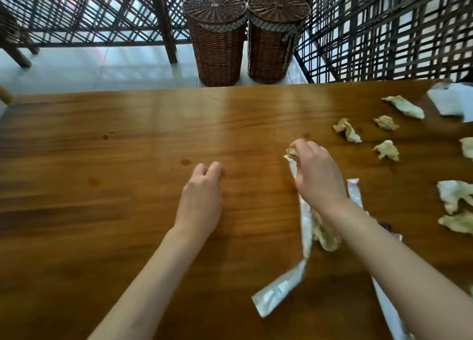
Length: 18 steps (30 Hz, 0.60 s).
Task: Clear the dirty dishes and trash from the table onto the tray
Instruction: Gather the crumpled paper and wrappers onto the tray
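Right hand (316, 172) hides most of the wrapper (305, 227) it holds; scrap in its fingertips too small to identify. White item (449, 101) and tissue (467, 147) cut off at right edge.

Tissue scraps (386, 150) — table's (128, 186) right side

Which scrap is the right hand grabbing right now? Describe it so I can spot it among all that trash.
On the wooden table, look just right of centre, left of the scattered crumpled tissues. There the right hand pinches a small stained tissue wad at its fingertips. Unlike the loose wads such as the nearest one, it lies at the top end of a long shiny silver wrapper.
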Motion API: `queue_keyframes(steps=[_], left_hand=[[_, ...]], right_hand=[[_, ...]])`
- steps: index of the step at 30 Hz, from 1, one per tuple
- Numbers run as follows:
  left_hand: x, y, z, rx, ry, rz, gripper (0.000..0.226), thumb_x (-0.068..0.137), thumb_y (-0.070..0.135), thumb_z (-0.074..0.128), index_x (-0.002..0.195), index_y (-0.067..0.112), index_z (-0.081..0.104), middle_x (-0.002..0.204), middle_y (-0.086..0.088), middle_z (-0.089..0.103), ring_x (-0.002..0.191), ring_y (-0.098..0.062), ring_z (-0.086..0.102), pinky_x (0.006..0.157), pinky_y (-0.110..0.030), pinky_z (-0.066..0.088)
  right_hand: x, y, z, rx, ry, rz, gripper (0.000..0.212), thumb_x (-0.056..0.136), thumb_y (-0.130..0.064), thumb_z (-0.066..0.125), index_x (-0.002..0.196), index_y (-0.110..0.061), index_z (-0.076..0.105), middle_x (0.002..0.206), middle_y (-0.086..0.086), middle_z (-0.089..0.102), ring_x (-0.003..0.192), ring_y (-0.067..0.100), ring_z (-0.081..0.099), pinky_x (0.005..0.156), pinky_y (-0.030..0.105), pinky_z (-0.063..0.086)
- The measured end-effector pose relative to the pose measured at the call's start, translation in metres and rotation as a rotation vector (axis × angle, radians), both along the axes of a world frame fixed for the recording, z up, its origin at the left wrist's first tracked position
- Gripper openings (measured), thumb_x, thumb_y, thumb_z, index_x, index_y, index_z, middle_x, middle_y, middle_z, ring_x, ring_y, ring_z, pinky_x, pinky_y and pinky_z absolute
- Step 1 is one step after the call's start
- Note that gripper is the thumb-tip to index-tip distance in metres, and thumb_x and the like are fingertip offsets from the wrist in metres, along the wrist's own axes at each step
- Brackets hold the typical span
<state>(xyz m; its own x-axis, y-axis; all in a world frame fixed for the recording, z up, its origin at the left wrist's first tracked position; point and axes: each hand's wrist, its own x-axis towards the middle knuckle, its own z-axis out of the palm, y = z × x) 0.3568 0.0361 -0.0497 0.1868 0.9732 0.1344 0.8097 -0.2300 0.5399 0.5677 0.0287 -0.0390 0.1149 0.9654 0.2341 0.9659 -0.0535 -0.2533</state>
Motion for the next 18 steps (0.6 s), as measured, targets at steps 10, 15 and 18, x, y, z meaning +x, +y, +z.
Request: queue_keyframes(steps=[10,15,18], left_hand=[[0.103,-0.102,-0.002,-0.051,-0.099,-0.017,0.022,0.096,0.009,0.043,0.112,0.016,0.057,0.094,-0.001,0.054,0.079,-0.015,0.051,0.067,-0.024,0.043],[0.154,-0.108,-0.007,-0.016,-0.082,0.121,0.024,0.097,0.023,0.043,0.118,0.017,0.054,0.107,-0.007,0.051,0.092,-0.02,0.045,0.079,-0.03,0.044],[0.17,-0.104,-0.013,-0.074,0.024,0.14,0.051,0.09,0.04,0.053,0.134,0.019,0.041,0.125,-0.01,0.044,0.109,-0.027,0.041,0.091,-0.036,0.039]], right_hand=[[0.077,-0.084,0.015,-0.031,0.059,-0.061,0.027,0.084,0.004,0.055,0.105,-0.013,0.052,0.089,0.004,0.056,0.083,0.02,0.053,0.061,0.024,0.036],[0.106,-0.117,0.013,-0.112,0.07,-0.036,0.03,0.082,0.005,0.055,0.108,-0.011,0.052,0.086,0.003,0.053,0.086,0.021,0.054,0.061,0.024,0.037],[0.116,-0.127,0.01,-0.132,0.075,-0.015,0.029,0.082,0.006,0.053,0.106,-0.011,0.053,0.086,0.003,0.053,0.085,0.021,0.055,0.061,0.023,0.038]])
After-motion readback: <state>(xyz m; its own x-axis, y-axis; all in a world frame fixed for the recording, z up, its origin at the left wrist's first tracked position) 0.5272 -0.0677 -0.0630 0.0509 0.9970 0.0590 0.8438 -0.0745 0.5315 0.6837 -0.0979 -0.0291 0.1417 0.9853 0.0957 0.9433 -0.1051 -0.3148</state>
